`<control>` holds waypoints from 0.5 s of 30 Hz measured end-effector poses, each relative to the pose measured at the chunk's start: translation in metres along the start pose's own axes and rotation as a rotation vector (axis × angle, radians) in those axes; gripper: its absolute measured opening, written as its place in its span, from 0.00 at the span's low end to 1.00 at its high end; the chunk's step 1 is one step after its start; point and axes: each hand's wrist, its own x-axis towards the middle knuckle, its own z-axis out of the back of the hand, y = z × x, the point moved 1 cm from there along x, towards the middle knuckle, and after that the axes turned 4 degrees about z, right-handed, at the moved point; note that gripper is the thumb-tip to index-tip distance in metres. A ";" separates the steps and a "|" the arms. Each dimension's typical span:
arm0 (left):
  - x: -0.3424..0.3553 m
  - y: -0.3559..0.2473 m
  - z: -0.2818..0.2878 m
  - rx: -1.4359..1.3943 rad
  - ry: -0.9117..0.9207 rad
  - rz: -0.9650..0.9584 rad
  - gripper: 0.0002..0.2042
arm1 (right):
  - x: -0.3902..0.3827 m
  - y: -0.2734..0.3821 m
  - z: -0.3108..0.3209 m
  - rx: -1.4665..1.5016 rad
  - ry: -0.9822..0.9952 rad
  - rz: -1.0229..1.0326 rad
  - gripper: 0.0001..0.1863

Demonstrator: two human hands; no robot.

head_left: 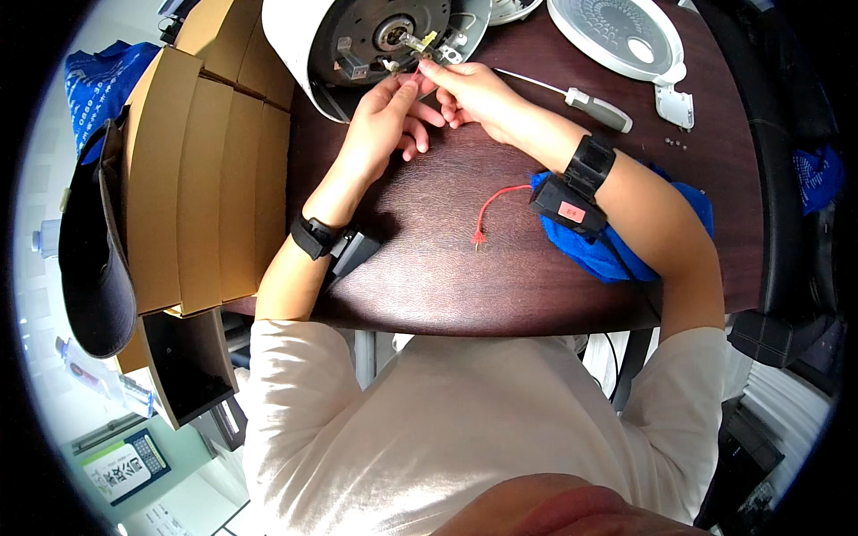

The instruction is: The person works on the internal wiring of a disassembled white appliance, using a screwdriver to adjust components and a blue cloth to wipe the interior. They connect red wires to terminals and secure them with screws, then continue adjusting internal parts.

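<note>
A white cylindrical appliance (295, 45) lies on its side at the top, showing its dark round underside with metal fittings and wires. At its lower edge, my left hand (389, 116) pinches a thin red wire (416, 73) between thumb and finger, the other fingers loosely curled. My right hand (469, 94) pinches at the same small red piece, close to the fittings; the exact contact is partly hidden. A long screwdriver (597, 110) lies to the right of my hands. Below them, a red lead (492, 198) with a small end piece runs out from the blue cloth.
A white lid (581, 45) lies at the back right, with small screws (675, 143) below it. The blue cloth (572, 255) is under my right forearm. Cardboard boxes (152, 205), a dark cap (94, 259) and a blue bag line the left side of the dark table (402, 295).
</note>
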 end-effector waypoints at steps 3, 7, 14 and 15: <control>0.009 0.009 -0.001 -0.077 0.011 -0.010 0.15 | 0.002 0.000 0.001 -0.006 0.008 -0.014 0.23; 0.013 0.013 -0.004 -0.159 0.018 -0.015 0.15 | 0.003 -0.001 0.004 -0.009 0.015 -0.024 0.23; 0.014 0.016 -0.005 -0.180 -0.026 -0.076 0.12 | 0.002 0.007 0.007 -0.270 -0.098 0.269 0.17; 0.014 0.016 -0.006 -0.187 -0.033 -0.082 0.12 | 0.003 0.008 0.007 -0.227 -0.135 0.353 0.13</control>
